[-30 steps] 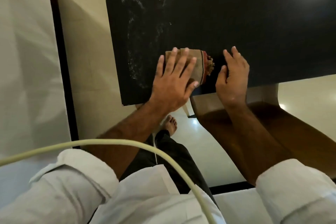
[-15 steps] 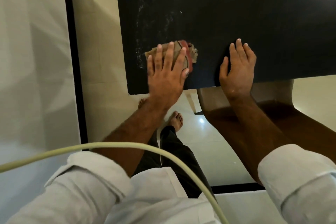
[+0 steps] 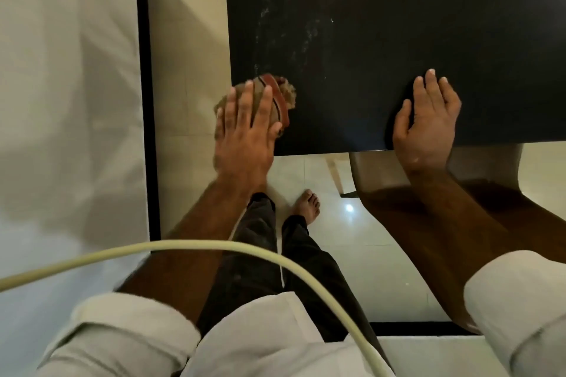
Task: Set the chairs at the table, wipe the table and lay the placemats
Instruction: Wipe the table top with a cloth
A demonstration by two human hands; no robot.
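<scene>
The black table [image 3: 398, 24] fills the upper right, with pale smears and wet streaks down its left part. My left hand [image 3: 245, 135] presses flat on a tan cloth with red stripes [image 3: 277, 95] at the table's near left corner, and part of the cloth hangs over the left edge. My right hand [image 3: 427, 119] lies flat with fingers apart on the near edge of the table, holding nothing. A brown wooden chair [image 3: 382, 180] stands under the near edge, below my right forearm.
A white wall with a dark vertical strip [image 3: 147, 101] runs close along the left of the table. My bare feet [image 3: 307, 205] stand on glossy cream floor tiles. A pale cable [image 3: 214, 246] crosses the foreground.
My left hand has slid the cloth leftward along the near edge to the table's left corner. The right hand has stayed planted on the near edge.
</scene>
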